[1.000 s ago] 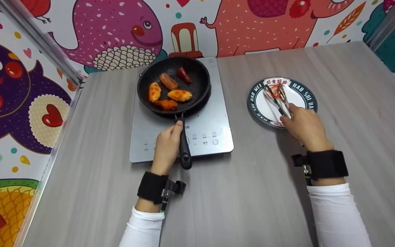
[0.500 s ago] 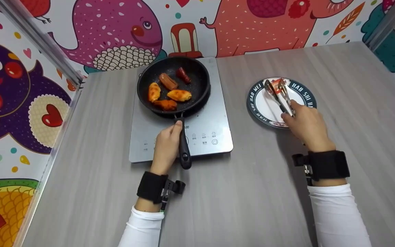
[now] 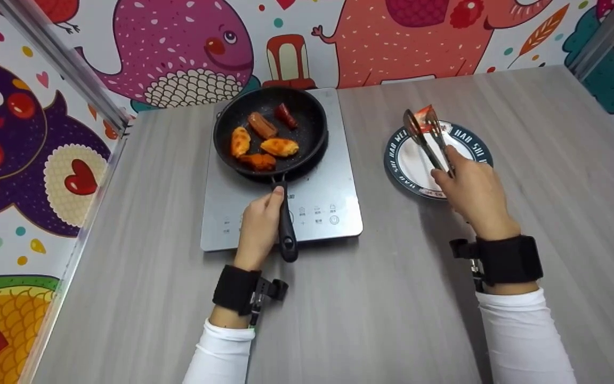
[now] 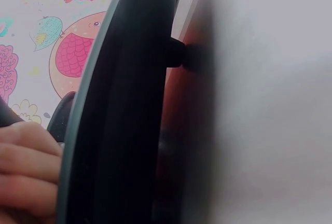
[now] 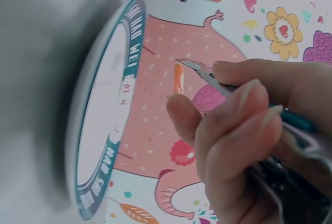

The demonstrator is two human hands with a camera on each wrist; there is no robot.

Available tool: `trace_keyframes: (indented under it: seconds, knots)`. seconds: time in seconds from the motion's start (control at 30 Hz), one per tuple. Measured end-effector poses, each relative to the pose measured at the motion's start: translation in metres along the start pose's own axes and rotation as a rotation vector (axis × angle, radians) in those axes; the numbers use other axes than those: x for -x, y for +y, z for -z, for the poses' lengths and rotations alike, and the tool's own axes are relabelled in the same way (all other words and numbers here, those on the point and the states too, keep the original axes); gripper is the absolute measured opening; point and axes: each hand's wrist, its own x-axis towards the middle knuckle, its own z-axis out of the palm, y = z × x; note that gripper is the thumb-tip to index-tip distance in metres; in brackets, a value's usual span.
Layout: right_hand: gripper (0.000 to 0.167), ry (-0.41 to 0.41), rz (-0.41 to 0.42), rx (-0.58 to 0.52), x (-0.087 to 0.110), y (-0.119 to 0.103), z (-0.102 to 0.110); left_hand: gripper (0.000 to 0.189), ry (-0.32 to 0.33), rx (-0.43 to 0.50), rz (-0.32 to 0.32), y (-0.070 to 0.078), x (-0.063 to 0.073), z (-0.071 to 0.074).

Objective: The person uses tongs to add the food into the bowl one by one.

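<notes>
In the head view my left hand (image 3: 259,229) grips the black handle (image 3: 287,229) of a frying pan (image 3: 309,122) standing on a silver induction cooker (image 3: 333,186). Several food pieces lie in the pan: a scored sausage piece (image 3: 262,126), a dark red piece (image 3: 285,116) and browned yellow-orange pieces (image 3: 279,148). Over on the right, my right hand (image 3: 475,192) holds metal tongs (image 3: 425,141). Their tips pinch a red-and-white food piece (image 3: 423,114), raised above the plate (image 3: 407,165). The right wrist view shows that piece (image 5: 179,79) edge-on, apart from the plate (image 5: 104,110).
The grey wooden table (image 3: 376,298) carries the cooker on the left and the dark-rimmed plate on the right. Cartoon-printed walls (image 3: 392,48) close off the back and left side. In the left wrist view the cooker's dark underside (image 4: 119,105) covers much of the picture.
The tongs have lifted the red-and-white piece off the plate and moved it up toward the plate's far edge. My left hand and the pan have stayed where they were.
</notes>
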Motion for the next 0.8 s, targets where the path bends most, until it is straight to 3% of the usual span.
trace_keyframes:
  seconds: [0.43,0.8]
  knots:
    - [0.046,0.075,0.115,-0.015,0.007,-0.035,0.011,0.049,-0.006,0.002,0.008,-0.001,0.000,0.000]
    - [0.049,0.080,0.237,-0.014,0.018,-0.073,-0.007,0.047,-0.008,0.004,-0.003,-0.001,-0.001,0.000]
